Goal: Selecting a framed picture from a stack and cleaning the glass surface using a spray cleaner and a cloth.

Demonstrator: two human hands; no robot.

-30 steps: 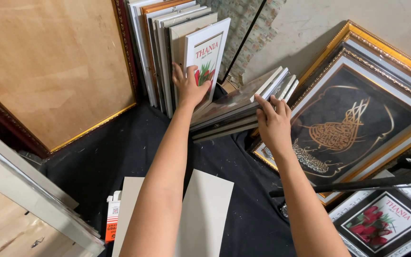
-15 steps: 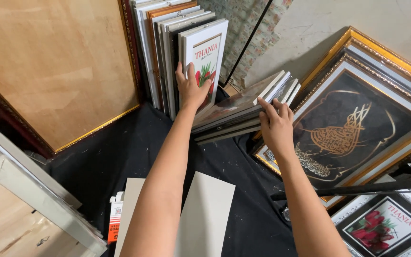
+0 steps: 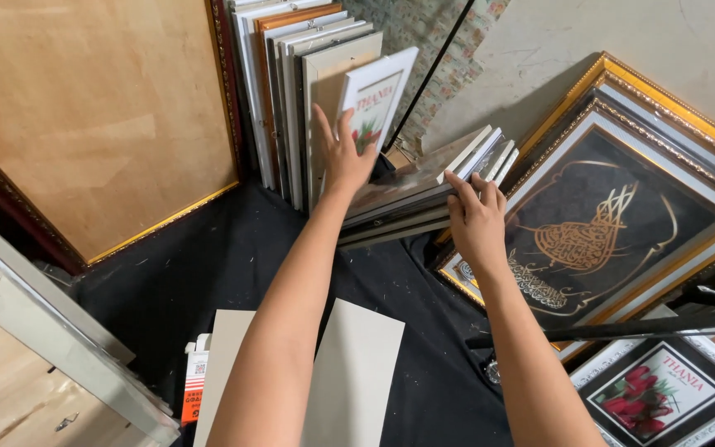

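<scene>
Two bare hands, left (image 3: pixel 343 159) and right (image 3: pixel 475 217), two pale boards (image 3: pixel 356 364), one gold-framed calligraphy picture (image 3: pixel 597 232), one small flower picture (image 3: pixel 654 391), upright frames (image 3: pixel 291 91) too overlapped to count
</scene>
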